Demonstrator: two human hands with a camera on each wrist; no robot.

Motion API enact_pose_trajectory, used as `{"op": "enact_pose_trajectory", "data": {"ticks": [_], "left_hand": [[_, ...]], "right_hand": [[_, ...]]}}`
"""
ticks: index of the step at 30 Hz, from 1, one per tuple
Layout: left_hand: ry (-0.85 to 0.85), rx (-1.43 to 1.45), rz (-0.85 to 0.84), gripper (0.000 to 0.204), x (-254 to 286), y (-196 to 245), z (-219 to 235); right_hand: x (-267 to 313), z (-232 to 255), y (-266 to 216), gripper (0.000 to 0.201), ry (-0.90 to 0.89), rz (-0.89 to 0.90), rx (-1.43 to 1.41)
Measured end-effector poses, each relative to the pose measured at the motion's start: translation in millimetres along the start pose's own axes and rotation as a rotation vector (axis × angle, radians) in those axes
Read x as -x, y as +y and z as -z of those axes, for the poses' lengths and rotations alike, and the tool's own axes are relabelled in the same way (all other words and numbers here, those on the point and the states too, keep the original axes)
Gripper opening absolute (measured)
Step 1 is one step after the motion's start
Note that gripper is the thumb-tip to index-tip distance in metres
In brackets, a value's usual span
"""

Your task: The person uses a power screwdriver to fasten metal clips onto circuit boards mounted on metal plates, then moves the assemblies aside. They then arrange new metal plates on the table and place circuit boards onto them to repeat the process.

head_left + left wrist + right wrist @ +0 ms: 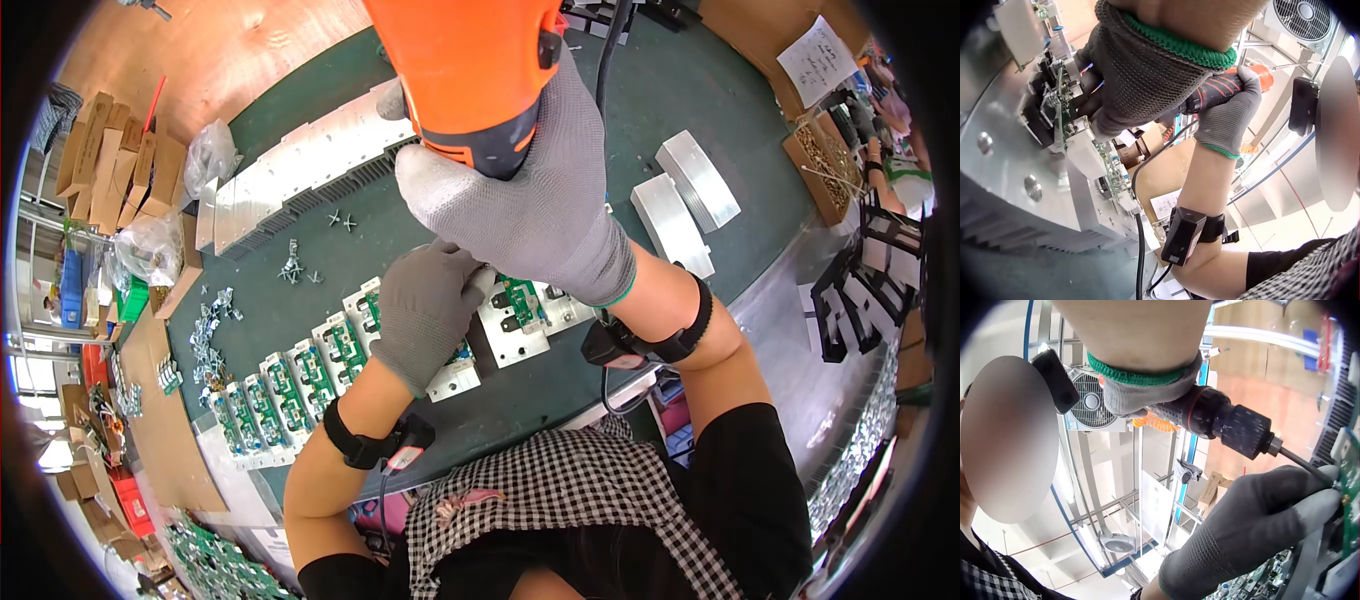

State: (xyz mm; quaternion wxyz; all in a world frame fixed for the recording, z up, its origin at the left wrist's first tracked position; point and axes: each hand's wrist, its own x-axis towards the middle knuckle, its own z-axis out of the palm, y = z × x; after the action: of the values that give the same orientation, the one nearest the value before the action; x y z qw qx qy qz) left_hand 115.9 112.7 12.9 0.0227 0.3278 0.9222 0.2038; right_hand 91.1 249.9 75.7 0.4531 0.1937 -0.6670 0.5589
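Note:
My gloved right hand [545, 205] grips an orange and black electric screwdriver [465, 60], its chuck [1244, 430] pointing down toward the work. From the chuck a long thin bit [1302, 462] reaches a green circuit board [1352, 475] in the right wrist view. My gloved left hand [425, 310] is low over the row of boards, its thumb and finger pinching around the bit's tip; the fingers hide whatever sits at the tip. The boards are mounted on aluminium heat sinks, one of them [520, 348] just right of the left hand.
Several more heat sinks with boards [285, 395] line the near edge. Bare heat sinks [310, 165] stand in a row at the back, and two more [672, 225] lie at the right. Loose metal clips [210, 335] are scattered left. A black cable [608, 60] runs beside the screwdriver.

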Motion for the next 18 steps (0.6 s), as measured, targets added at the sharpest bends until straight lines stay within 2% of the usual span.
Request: {"op": "enact_pose_trajectory", "data": {"ticks": [2,4,8,9,10,12,13,15,17,18], "left_hand": [[-0.03,-0.004,0.009,0.019,-1,2,0],[-0.033,-0.008,0.005,0.019,-1,2,1],[-0.017,-0.058,-0.016,0.022,2,0,-3],[-0.012,-0.083,-0.017,0.023,3,-1,-1],[-0.087,-0.006,-0.003,0.023,2,-6,5],[-0.227,0.154,0.027,0.024,-11,-24,27],[-0.364,0.351,0.135,0.025,-24,-34,40],[-0.26,0.29,0.172,0.026,-39,-62,50],[-0.197,0.231,0.207,0.026,-52,-101,53],[-0.184,0.202,0.225,0.025,-57,-122,52]], "right_hand": [[0,10,-14,0.045,-0.062,-0.11,-0.029],[-1,15,-21,0.043,-0.113,-0.146,-0.024],[0,8,-5,0.047,-0.096,-0.007,0.068],[-2,6,-6,0.046,-0.088,-0.019,0.031],[-5,3,-8,0.045,-0.081,-0.03,-0.006],[-14,13,-26,0.038,-0.078,-0.146,-0.195],[-20,23,-32,0.033,-0.118,-0.153,-0.195],[-31,43,-44,0.025,-0.197,-0.166,-0.192],[-31,46,-37,0.039,-0.146,-0.128,-0.247],[-32,40,-53,0.045,-0.129,-0.116,-0.302]]}}
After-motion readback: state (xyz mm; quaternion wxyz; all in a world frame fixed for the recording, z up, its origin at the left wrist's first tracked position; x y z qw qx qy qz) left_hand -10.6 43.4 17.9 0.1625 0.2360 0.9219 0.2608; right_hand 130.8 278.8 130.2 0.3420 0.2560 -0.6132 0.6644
